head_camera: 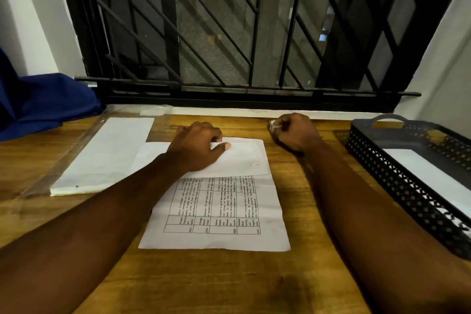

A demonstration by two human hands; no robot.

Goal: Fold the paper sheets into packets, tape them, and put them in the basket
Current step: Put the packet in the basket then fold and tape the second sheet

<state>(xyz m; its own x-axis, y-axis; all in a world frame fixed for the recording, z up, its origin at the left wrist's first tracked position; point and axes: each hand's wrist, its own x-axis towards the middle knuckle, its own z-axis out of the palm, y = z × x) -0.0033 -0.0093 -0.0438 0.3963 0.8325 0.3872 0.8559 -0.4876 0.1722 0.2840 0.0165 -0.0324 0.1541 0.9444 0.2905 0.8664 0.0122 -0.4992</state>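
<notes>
Printed sheet (219, 211) lies mid-table (229, 285), its far part folded over twd near side. L hand (197, 146) rests on that flap, thumb flat, pressing, not gripping. R hand (297, 132), just right of the fold, is curled tight & pinches a small pale tape bit (273, 126). Right: basket (397, 181) w/ white paper (428, 173) inside. Left: paper stack (107, 155).

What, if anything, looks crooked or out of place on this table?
The printed sheet appears folded askew: its turned-over flap, pressed by the left hand, juts out past the sheet's left edge. Nothing looks spilled or torn.
</notes>
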